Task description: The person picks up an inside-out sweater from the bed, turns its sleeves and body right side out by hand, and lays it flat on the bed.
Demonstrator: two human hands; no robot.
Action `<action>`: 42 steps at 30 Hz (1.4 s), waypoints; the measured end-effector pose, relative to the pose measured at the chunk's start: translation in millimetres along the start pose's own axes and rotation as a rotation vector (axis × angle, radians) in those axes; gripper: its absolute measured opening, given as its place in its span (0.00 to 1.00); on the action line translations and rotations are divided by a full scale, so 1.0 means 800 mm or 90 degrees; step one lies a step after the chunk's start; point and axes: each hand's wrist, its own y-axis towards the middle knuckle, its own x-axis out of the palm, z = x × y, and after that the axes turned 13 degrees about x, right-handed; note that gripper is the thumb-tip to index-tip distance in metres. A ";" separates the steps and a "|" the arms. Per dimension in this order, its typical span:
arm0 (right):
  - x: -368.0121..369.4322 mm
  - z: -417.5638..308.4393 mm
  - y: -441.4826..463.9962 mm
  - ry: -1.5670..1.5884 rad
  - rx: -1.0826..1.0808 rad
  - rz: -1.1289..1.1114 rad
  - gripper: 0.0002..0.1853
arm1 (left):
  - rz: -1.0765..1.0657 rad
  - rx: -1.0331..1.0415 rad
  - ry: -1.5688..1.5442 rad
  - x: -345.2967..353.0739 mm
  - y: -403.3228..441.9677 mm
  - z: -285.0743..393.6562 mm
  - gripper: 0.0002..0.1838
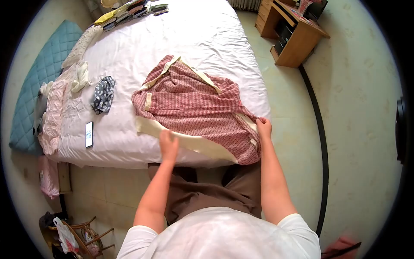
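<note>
A red-and-white patterned knit cardigan (194, 123) with cream trim lies spread on the bed, its wide cream band (202, 144) along the near edge. At the garment's right end, my right hand (264, 128) is closed on a bunched edge by the cream strip. My left hand (168, 146) is over the near cream band, slightly blurred, with the thumb apart from the fingers. It appears to hold nothing; whether it touches the fabric is hard to tell.
The bed (207, 34) has a white sheet. Left of the cardigan are a polka-dot cloth (103, 95), a phone (89, 134) and a white cloth (80, 77). Folded clothes (129, 14) line the far left edge. A wooden desk (293, 43) stands beyond the bed's right side.
</note>
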 end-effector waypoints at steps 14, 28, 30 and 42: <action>0.113 -0.132 0.008 -0.253 -0.065 -0.123 0.28 | 0.343 -0.644 -0.246 -0.020 0.106 -0.132 0.31; 0.052 -0.108 0.094 -0.336 0.005 0.178 0.21 | 0.073 -0.481 -0.180 -0.056 -0.076 -0.102 0.22; 0.057 -0.124 0.058 -0.352 -0.091 0.339 0.20 | 0.118 -0.477 -0.260 -0.065 -0.055 -0.111 0.37; 0.372 -0.199 -0.062 0.086 0.094 -0.481 0.22 | 0.157 -0.409 -0.040 -0.072 0.085 -0.171 0.34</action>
